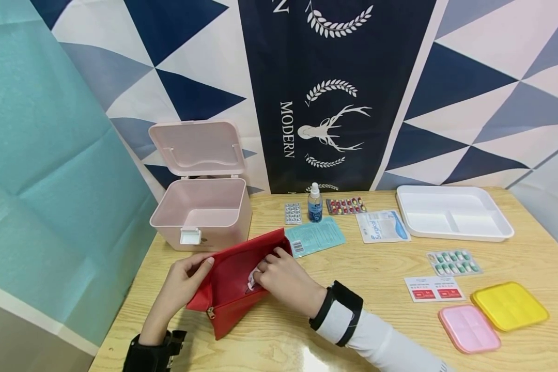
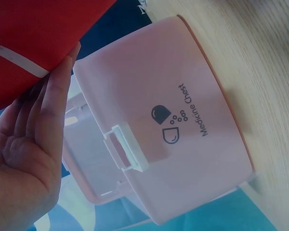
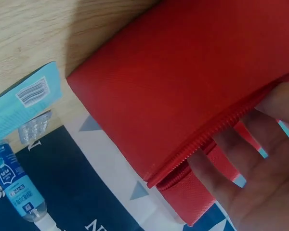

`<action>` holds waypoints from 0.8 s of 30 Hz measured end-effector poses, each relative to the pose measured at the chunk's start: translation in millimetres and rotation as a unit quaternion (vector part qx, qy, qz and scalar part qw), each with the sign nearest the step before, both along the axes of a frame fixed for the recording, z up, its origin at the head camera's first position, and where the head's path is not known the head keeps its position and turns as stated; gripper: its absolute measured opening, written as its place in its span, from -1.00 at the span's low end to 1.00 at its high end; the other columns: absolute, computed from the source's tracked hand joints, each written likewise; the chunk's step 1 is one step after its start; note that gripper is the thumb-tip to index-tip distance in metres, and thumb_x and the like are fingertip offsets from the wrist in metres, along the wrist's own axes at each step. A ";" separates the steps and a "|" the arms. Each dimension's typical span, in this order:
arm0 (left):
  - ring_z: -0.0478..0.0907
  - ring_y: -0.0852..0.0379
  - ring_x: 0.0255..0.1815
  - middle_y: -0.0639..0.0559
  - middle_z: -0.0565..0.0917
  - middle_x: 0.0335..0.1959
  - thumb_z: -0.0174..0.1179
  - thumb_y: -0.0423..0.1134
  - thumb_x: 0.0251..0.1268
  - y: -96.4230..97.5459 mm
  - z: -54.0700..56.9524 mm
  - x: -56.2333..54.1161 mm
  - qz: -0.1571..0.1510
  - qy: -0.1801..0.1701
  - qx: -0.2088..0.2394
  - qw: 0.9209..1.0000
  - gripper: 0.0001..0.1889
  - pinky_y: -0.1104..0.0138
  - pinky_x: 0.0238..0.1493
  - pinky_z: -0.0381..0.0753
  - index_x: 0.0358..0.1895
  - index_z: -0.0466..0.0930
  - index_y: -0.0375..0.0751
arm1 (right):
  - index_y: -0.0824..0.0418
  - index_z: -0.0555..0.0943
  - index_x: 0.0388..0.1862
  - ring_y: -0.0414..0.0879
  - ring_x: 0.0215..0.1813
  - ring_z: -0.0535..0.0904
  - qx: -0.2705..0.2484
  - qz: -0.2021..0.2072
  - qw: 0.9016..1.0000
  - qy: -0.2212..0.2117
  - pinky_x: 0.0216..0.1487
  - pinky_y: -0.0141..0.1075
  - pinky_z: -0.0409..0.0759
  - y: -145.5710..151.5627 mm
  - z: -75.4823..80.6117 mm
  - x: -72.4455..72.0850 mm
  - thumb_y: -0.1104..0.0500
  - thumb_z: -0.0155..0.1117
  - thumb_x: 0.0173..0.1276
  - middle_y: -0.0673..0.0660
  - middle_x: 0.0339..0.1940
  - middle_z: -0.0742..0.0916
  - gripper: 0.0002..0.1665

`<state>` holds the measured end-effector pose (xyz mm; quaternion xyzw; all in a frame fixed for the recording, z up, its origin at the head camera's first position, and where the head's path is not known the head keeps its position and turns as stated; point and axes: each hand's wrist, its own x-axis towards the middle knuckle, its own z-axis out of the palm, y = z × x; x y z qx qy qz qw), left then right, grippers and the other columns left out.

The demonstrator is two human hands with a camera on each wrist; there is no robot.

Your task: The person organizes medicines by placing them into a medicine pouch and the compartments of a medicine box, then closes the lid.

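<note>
Past white sleeve (image 1: 386, 333), has right hand (image 1: 283, 279) inside red pouch (image 1: 230, 271) near pink box (image 1: 172, 230); cannot tell its grip on white item (image 1: 252, 279). Pinches edge with left hand (image 1: 181, 284), presumably to spread the mouth.

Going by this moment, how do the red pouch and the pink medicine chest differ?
Shape: the red pouch looks soft and flexible; the pink medicine chest looks like a rigid box.
Closure: the pouch has a zipper, while the chest has a hinged lid and a pale latch.
Pose: the pouch is tilted in the left hand's grip; the chest stands upright on the table.
Shared: both are open.
</note>
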<state>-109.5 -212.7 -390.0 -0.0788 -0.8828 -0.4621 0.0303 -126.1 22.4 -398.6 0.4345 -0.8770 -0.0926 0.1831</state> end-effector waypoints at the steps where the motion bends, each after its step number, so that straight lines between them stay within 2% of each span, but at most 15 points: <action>1: 0.57 0.26 -0.39 -0.08 0.68 -0.25 0.07 -0.19 0.31 0.3 0.0 0.3 0.000 0.000 0.000 1.000 -0.74 0.44 -0.35 0.58 -0.04 0.60 -0.21 | -0.14 0.68 -0.23 -0.19 -0.19 0.56 0.003 -0.003 1.000 -0.004 -0.08 -0.26 0.41 0.0 -0.1 0.0 0.11 0.21 0.25 -0.14 -0.26 0.72 -0.82; 10: 0.58 0.21 -0.38 -0.09 0.68 -0.23 0.08 -0.21 0.30 3.3 1.7 3.1 0.001 0.002 0.013 1.000 -0.73 0.46 -0.36 0.57 -0.04 0.60 -0.25 | -0.13 0.68 -0.20 -0.17 -0.19 0.57 0.014 -0.019 0.999 -0.040 -0.10 -0.27 0.41 -1.4 -1.1 0.5 0.11 0.27 0.20 -0.11 -0.24 0.72 -0.80; 18: 0.57 0.23 -0.39 -0.10 0.68 -0.23 0.08 -0.21 0.30 2.5 1.0 1.6 -0.001 0.004 0.011 1.000 -0.73 0.46 -0.38 0.56 -0.03 0.60 -0.25 | -0.13 0.69 -0.25 -0.18 -0.25 0.60 0.008 -0.016 0.998 -0.067 -0.17 -0.29 0.45 -4.6 -0.4 -6.2 0.08 0.29 0.19 -0.13 -0.29 0.74 -0.85; 24: 0.55 0.26 -0.41 -0.09 0.68 -0.23 0.08 -0.22 0.30 1.9 1.6 0.8 0.000 0.007 0.007 1.000 -0.74 0.46 -0.39 0.55 -0.04 0.60 -0.25 | -0.11 0.67 -0.21 -0.17 -0.23 0.60 0.024 -0.018 0.997 -0.069 -0.18 -0.29 0.46 -4.1 0.5 -9.4 0.09 0.29 0.18 -0.11 -0.26 0.73 -0.82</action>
